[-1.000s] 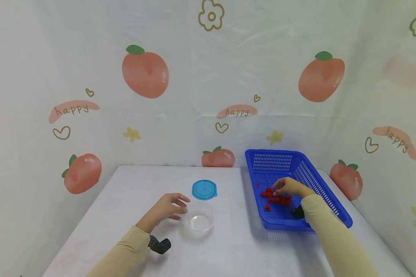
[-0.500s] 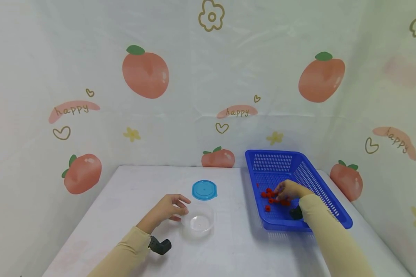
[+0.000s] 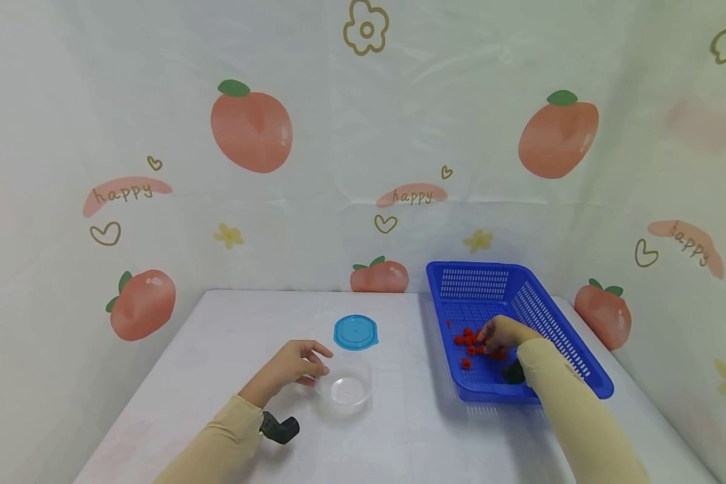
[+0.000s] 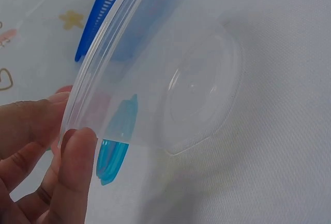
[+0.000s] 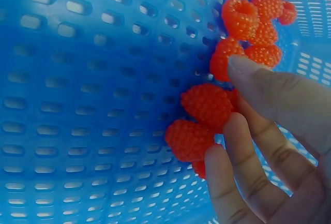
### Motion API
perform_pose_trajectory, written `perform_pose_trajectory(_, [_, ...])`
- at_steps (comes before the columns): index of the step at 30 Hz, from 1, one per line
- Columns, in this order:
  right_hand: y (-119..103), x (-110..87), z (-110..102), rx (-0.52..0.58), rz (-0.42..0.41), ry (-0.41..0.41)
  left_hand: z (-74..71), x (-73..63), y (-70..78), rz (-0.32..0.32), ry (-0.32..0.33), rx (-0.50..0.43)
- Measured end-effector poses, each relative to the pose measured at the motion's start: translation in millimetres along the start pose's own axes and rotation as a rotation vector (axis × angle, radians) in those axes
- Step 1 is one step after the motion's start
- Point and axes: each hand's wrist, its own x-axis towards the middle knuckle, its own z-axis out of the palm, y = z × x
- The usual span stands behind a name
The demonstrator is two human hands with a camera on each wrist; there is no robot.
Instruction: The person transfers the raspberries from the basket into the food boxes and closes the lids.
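Observation:
My left hand (image 3: 299,363) pinches the rim of a clear round plastic container (image 4: 155,74), thumb on one side and fingers on the other. The container (image 3: 346,386) is on the white table, its bottom visible and bare. My right hand (image 3: 505,331) reaches into a blue plastic basket (image 3: 484,390). In the right wrist view its thumb and fingers (image 5: 235,136) stand apart among red raspberries (image 5: 207,105). The thumb tip is over one raspberry (image 5: 226,53), and other fingertips touch or nearly touch two more. One fingertip is partly hidden behind the fruit.
A blue round lid (image 3: 355,333) lies flat on the table (image 3: 266,316) behind the container. More raspberries (image 3: 466,364) lie loose on the basket floor. The basket's raised slotted walls surround the right hand. A printed curtain (image 3: 333,134) hangs behind and beside the table.
My right hand has shifted slightly lower among the raspberries in the basket. The left hand and the container have stayed in place.

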Motion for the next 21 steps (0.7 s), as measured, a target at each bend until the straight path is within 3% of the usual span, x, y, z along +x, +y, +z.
perform_pose_trajectory(21, [3.3, 8.8, 5.2, -0.104, 0.032, 0.002, -0.2, -0.2, -1.2, 0.012, 0.006, 0.009])
